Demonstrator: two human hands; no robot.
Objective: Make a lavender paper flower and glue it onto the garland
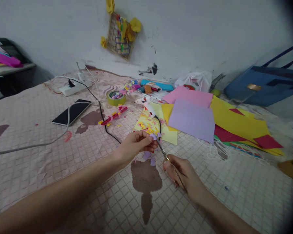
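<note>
Lilac scrap (153, 136) is pinched by left hand (134, 144), fingertips nearly closed, just before pale yellow sheet (171, 136), presumably for steadiness; metal tool (162, 149) is gripped by curled right hand (183, 172), tip angled scrapward.

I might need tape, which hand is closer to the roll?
Left. Your left hand is in front and right of the tape roll; your right hand is farther both ways.

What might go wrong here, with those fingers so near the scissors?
The left hand holds a small purple piece right at the tips of the scissors, so a fingertip could get nicked. The glue gun lies close to loose paper bits; if hot, it might stick to them. Its black cord could get snagged.
</note>
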